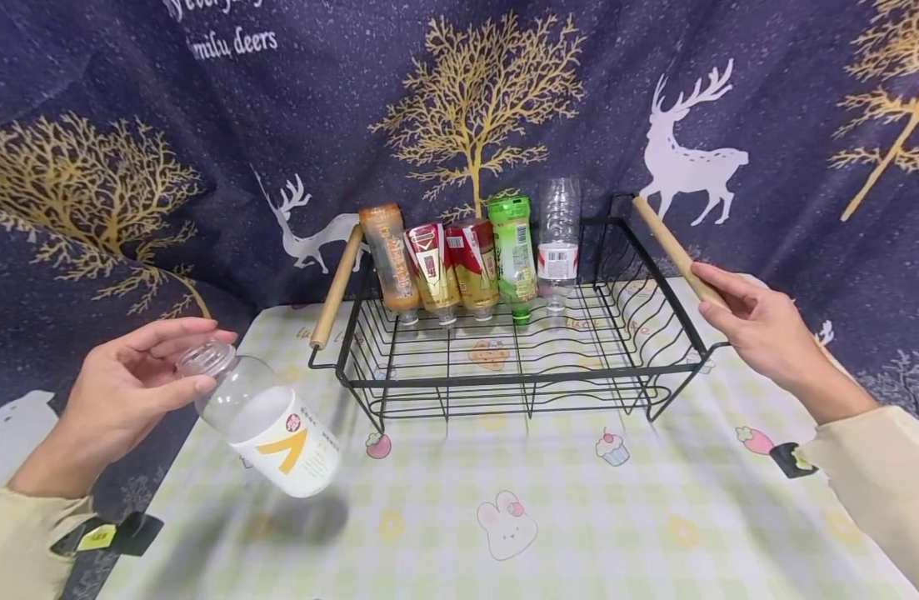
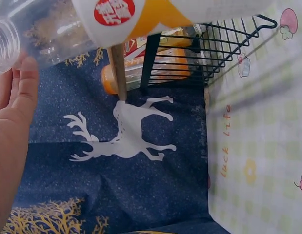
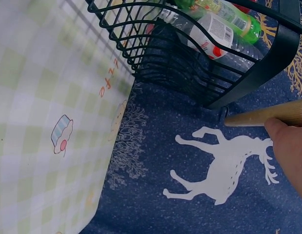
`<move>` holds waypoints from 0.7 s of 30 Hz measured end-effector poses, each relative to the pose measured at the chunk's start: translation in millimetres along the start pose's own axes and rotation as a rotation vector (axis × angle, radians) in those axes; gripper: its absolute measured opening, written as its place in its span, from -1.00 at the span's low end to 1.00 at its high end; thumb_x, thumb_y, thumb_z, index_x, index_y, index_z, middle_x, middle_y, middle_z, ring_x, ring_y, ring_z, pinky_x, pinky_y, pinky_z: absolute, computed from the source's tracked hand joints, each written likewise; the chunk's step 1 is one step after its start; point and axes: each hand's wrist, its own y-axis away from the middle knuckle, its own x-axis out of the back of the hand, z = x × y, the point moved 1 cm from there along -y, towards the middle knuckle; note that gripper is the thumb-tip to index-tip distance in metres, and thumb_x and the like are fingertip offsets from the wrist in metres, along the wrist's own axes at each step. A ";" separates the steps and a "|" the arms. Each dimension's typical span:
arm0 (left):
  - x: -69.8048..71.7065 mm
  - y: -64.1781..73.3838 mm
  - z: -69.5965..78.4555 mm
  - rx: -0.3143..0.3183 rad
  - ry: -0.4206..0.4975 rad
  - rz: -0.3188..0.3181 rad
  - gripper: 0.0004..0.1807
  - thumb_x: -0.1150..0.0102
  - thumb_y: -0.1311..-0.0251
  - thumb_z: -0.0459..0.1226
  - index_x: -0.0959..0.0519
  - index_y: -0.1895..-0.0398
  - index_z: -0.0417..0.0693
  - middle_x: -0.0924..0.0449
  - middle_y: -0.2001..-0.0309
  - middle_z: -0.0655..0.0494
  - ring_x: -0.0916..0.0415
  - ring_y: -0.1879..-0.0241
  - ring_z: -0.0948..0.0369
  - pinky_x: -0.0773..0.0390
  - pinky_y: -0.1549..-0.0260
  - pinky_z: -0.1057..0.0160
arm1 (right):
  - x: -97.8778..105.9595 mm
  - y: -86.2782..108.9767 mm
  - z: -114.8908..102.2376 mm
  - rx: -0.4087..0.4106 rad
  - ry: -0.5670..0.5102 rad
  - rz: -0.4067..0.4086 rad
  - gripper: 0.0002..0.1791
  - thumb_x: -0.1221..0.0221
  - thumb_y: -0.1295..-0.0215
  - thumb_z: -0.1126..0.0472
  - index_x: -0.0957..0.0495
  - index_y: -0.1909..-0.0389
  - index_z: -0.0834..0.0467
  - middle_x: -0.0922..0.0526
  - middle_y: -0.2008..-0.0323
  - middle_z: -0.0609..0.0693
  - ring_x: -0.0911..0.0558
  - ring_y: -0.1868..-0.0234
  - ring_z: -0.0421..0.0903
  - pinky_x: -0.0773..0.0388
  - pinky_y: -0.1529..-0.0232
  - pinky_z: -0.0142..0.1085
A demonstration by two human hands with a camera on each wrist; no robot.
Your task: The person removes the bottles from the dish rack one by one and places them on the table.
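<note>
Bottle (image 2: 121, 19) cropped above, left hand (image 2: 11, 122) gripping, fingers partly hidden

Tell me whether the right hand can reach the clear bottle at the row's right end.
Probably yes: the right hand would likely have to release the wooden handle first, but the black wire rack is open above and no other bottle stands before the clear bottle on that side.
</note>
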 end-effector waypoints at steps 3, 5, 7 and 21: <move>1.8 1.6 -2.8 -0.002 -0.003 -0.007 -0.28 0.11 0.11 -0.96 -0.47 -0.20 -0.48 -0.67 -0.04 -0.17 -0.69 0.13 0.13 -0.69 0.29 0.34 | 1.0 0.3 0.5 0.007 -0.003 -0.003 -0.44 -0.14 -0.47 0.26 -0.33 -0.45 0.14 -0.44 -0.18 -0.32 -0.46 0.04 -0.61 -0.39 0.20 -0.75; 2.7 2.7 -3.9 0.001 -0.041 -0.016 -0.27 0.08 0.12 -0.96 -0.48 -0.20 -0.45 -0.68 -0.04 -0.12 -0.70 0.16 0.16 -0.68 0.32 0.37 | 1.2 0.3 0.5 0.009 -0.006 -0.003 -0.44 -0.14 -0.47 0.26 -0.33 -0.45 0.14 -0.44 -0.19 -0.30 -0.46 0.04 -0.61 -0.39 0.19 -0.75; 4.1 4.1 -5.0 0.004 -0.088 -0.031 -0.26 0.04 0.13 -0.95 -0.49 -0.20 -0.41 -0.69 -0.03 -0.05 -0.71 0.19 0.21 -0.66 0.36 0.42 | 0.6 0.5 0.2 0.010 -0.004 0.001 -0.45 -0.14 -0.47 0.27 -0.33 -0.44 0.15 -0.43 -0.18 -0.31 -0.46 0.04 -0.61 -0.39 0.18 -0.75; 13.7 13.6 -19.0 0.030 -0.146 -0.094 -0.27 -0.02 0.15 -0.95 -0.43 -0.21 -0.47 -0.66 -0.07 0.00 -0.62 -0.03 0.25 -0.61 0.18 0.49 | 0.3 -0.6 1.5 0.012 0.006 0.003 -0.44 -0.14 -0.46 0.28 -0.33 -0.44 0.16 -0.43 -0.18 -0.27 -0.46 0.04 -0.60 -0.39 0.20 -0.74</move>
